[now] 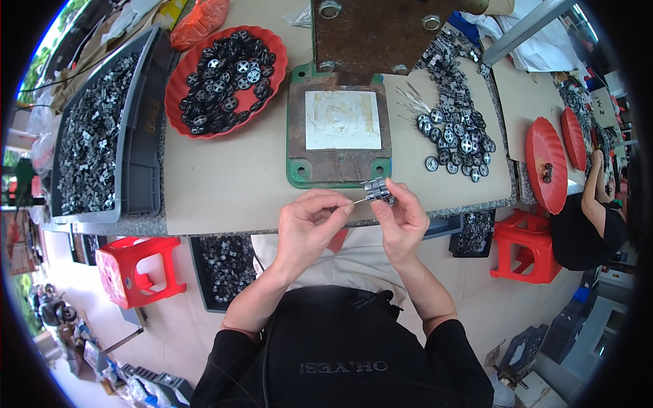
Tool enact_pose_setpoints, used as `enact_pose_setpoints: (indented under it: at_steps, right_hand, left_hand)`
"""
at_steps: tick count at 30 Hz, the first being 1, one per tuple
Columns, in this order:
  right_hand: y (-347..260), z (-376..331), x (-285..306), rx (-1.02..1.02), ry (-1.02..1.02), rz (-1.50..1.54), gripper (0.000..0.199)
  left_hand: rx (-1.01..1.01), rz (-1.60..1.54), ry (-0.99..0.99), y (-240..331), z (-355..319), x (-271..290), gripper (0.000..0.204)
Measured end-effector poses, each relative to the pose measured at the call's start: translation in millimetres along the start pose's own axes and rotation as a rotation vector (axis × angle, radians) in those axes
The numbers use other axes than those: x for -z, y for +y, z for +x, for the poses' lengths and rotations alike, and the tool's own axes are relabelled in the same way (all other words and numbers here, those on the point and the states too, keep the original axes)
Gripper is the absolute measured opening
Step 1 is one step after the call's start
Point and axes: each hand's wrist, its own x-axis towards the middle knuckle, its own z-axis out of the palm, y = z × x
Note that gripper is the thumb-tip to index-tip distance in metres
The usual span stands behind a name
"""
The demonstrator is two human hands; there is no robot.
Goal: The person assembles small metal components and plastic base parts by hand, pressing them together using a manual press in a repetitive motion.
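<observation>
Grey metal pieces, a small stack [378, 190] of them, sit pinched in your right hand [403, 219] just below the middle of the frame; your left hand [309, 224] is closed narrow on a thin pin [359, 200] whose tip meets the stack; above them lies a green-edged plate [338, 133]; a red dish [228, 80] of black wheels fills the upper left beside a grey bin [109, 129]; loose wheels [459, 139] lie at the upper right.
</observation>
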Motion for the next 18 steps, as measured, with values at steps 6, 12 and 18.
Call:
enact_pose_setpoints:
  at_steps: [6, 12, 18]
  right_hand:
    - [-12, 2, 0, -0.327, -0.016, 0.122, 0.035]
    - [-2, -1, 1, 0.025, -0.03, 0.057, 0.033]
    - [-20, 12, 9, -0.447, -0.075, 0.215, 0.034]
  left_hand:
    - [-0.497, 0.623, 0.157, -2, -10, -6, 0.011]
    - [0.175, -0.179, -0.034, -5, -1, 3, 0.014]
    - [-0.432, 0.553, 0.204, 2, -4, -6, 0.014]
